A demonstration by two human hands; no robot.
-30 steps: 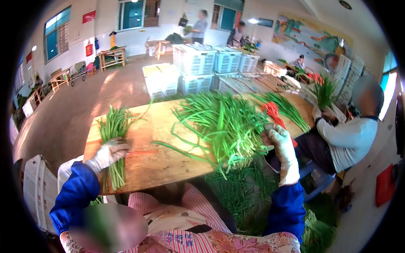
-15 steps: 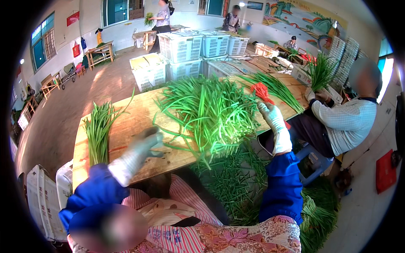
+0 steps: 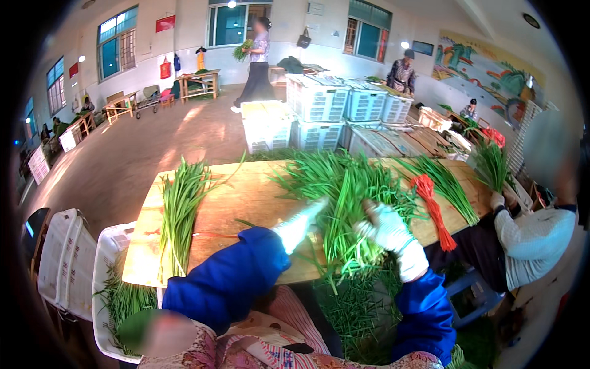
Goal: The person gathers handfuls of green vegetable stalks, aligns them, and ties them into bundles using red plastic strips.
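A loose pile of chives (image 3: pixel 344 184), or a similar long green leaf, covers the middle of the wooden table (image 3: pixel 246 190). At the pile's left side is my left hand (image 3: pixel 302 224) in a pale glove, its fingers blurred and partly lost among the leaves. My gloved right hand (image 3: pixel 388 230) lies on the right part of the pile, fingers curled round some stalks. Just right of it is a bunch of red ties (image 3: pixel 433 212). A neater sheaf of chives (image 3: pixel 178 218) rests at the table's left end, with a red strip (image 3: pixel 212 235) beside it.
More chives (image 3: pixel 445 187) lie at the table's right, where a co-worker (image 3: pixel 531 230) holds a bunch. White crates (image 3: pixel 316 98) are stacked beyond the table. A white basket (image 3: pixel 114 246) of greens stands at the left. Cut leaves (image 3: pixel 356 313) lie below the table edge.
My left hand has moved right, from bare tabletop to the pile's edge. My right hand has come off the red ties and down onto the chives. The view has shifted too.
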